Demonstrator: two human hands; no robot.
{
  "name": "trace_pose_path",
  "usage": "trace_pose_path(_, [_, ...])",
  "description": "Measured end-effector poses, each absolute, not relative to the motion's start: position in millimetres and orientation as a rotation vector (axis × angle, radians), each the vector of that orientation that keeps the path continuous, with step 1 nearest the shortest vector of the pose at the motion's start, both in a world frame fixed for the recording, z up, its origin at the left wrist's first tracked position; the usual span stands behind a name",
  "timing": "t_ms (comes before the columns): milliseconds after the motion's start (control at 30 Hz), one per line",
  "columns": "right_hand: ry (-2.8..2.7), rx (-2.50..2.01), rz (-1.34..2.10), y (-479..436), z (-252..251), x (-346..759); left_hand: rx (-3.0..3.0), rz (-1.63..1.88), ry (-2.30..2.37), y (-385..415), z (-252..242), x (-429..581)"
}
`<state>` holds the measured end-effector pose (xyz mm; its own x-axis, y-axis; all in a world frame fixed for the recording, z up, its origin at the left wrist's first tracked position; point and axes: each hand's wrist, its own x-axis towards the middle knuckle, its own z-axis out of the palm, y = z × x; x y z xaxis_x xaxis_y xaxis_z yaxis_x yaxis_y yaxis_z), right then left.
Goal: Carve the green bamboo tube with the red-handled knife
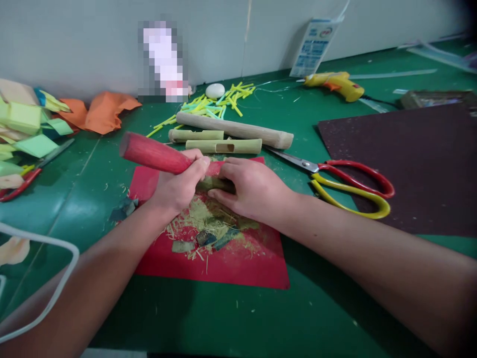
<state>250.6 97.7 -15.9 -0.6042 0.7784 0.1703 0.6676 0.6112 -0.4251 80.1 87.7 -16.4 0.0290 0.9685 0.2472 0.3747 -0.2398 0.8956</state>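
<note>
My left hand (181, 181) is closed around a thick red wooden handle (152, 153), which points up and to the left. The tool's working end is hidden by my hands. My right hand (253, 186) grips a short greenish bamboo piece (216, 185) close beside it, largely covered by the fingers. Under both hands lies a red sheet (238, 271), strewn with bamboo shavings (203, 214) and several dark green chips (225, 238). Just beyond the hands are a bamboo tube with a rectangular notch (242, 146), another cut bamboo piece (196, 135) and a longer bamboo stick (234, 128).
Right of my hands are large scissors (350, 189) partly over a dark brown board (421, 174). A yellow glue gun (335, 84) lies behind. Yellow-green straw pieces (234, 97) surround a white oval object (215, 90). Folded paper (24, 119) and orange sheets (108, 112) sit left.
</note>
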Motion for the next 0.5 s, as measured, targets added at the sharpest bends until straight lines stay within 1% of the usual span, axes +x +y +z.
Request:
trace_pose_path(100, [-2.516,-1.161,0.446,96.7,-15.2,250.1,1.695,1.130,1.402,87.4,-15.9,79.2])
trace_pose_path(500, [-2.528,-1.144,0.447,93.8,-16.2,250.6,1.782,1.020,1.531,84.4,-14.6,78.7])
